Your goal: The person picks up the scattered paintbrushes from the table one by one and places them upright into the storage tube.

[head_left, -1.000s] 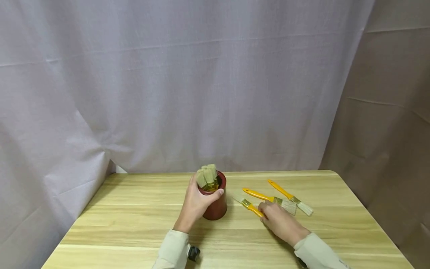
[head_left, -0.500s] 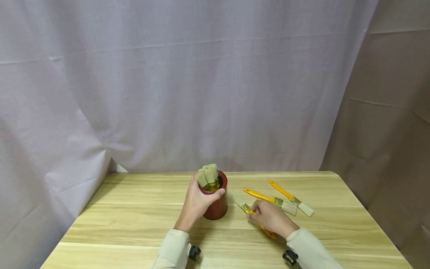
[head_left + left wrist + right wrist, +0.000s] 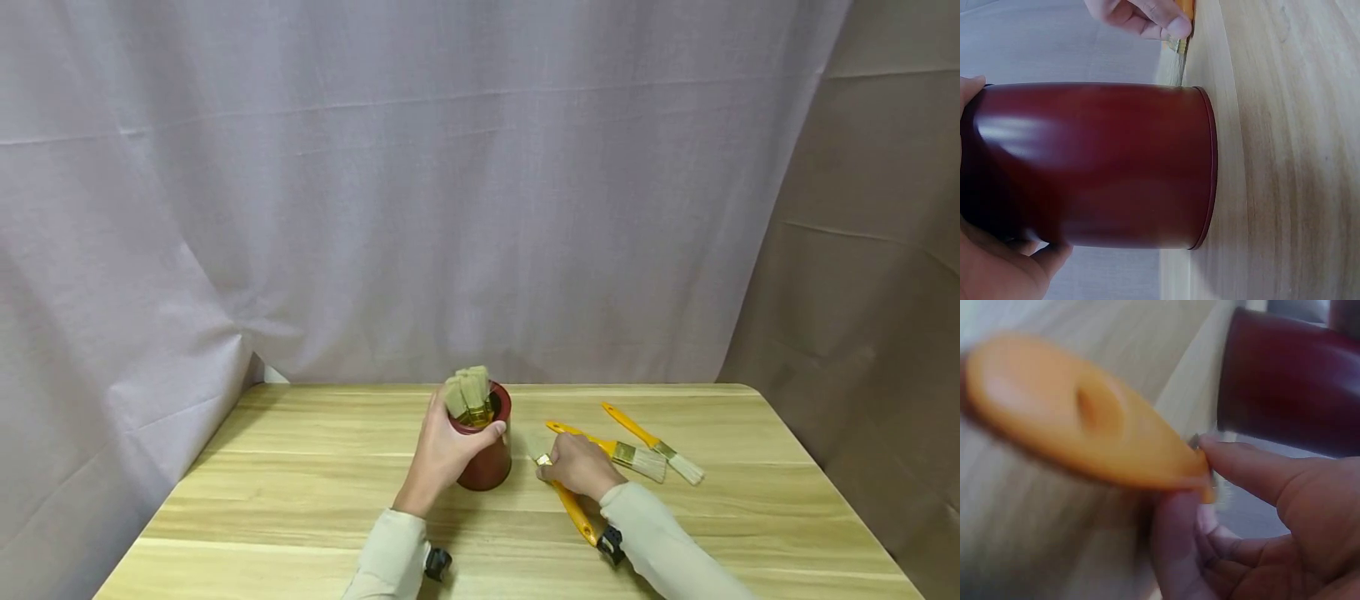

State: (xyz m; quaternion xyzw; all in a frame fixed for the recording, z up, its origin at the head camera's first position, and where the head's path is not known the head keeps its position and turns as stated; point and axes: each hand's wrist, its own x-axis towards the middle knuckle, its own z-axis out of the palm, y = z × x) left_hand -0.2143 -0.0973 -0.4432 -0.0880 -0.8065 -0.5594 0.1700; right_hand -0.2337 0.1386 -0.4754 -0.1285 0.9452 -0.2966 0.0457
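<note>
My right fingers pinch the brush, seemingly near its ferrule; best hold firmly, my left fingers gripping the pot.

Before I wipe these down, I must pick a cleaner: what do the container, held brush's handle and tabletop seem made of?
Container: dark red, glossy, perhaps painted metal or plastic; smooth wall with a highlight.
Brush handle: orange, shiny, plastic or lacquered wood; it catches light, but blur hides any grain.
Tabletop: pale, satin-looking wood or wood-look laminate; streaked grain fits both.
</note>
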